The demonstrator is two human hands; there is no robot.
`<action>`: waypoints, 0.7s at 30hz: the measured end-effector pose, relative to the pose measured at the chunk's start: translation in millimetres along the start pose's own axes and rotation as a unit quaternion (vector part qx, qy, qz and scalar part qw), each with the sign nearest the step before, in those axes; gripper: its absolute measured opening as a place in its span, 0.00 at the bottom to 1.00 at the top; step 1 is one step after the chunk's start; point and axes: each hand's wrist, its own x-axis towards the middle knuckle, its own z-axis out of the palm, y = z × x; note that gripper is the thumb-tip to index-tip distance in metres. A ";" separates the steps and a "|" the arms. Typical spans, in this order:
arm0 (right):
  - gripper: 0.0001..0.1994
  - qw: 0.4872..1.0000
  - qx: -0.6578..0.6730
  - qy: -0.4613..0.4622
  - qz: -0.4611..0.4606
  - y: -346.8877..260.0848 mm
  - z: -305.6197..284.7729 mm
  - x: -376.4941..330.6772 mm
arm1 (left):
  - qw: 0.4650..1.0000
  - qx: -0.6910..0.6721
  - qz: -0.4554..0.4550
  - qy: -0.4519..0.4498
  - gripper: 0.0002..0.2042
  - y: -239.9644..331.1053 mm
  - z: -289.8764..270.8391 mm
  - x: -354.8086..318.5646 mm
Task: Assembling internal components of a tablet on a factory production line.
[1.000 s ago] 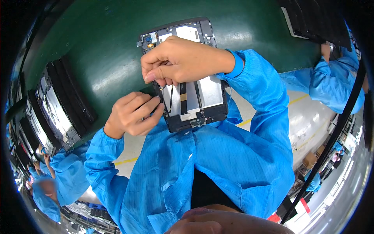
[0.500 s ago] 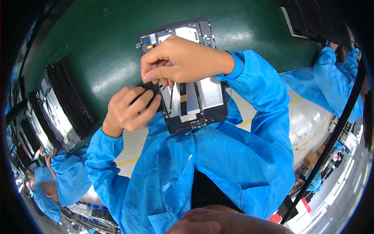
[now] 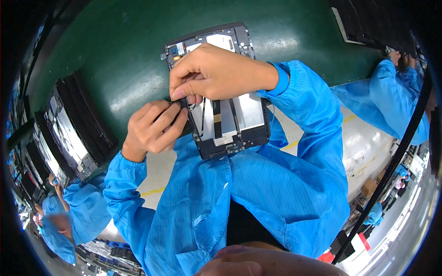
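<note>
An opened tablet (image 3: 248,115) lies on the green bench at its near edge, slightly tilted, with silvery panels, dark flat cables and a black frame showing. Over its left side reaches my right hand (image 3: 212,71), thumb and forefinger pinched together at the left edge. Just below that pinch, my left hand (image 3: 154,126) has its fingers curled in at the same edge, the tips nearly meeting the right hand's. A small dark part (image 3: 183,102) shows between the two sets of fingertips. What exactly each hand grips is hidden by the fingers.
Upright black dividers (image 3: 85,110) with more opened tablets between them stand at the left of the green bench (image 3: 124,55). Another stack of dark panels (image 3: 368,23) lies far right. Co-workers in blue sit on both sides. A dark strap crosses the right side.
My right hand has shifted slightly right, its pinch still at the tablet's left edge. My left hand has barely moved, its fingertips now closer to the right hand's.
</note>
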 end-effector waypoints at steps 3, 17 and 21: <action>0.08 1.000 0.005 -0.001 -0.001 0.9 0.1 0.0 | 1.000 0.012 0.004 0.000 0.18 -2.9 -1.3 0.5; 0.07 1.000 0.009 -0.001 -0.011 1.0 -1.8 -1.0 | 1.000 -0.002 0.014 -0.028 0.18 -9.6 -3.6 6.2; 0.06 1.000 0.021 -0.001 -0.012 0.8 -1.8 -1.4 | 0.999 -0.012 0.020 -0.024 0.18 -10.7 -2.5 5.4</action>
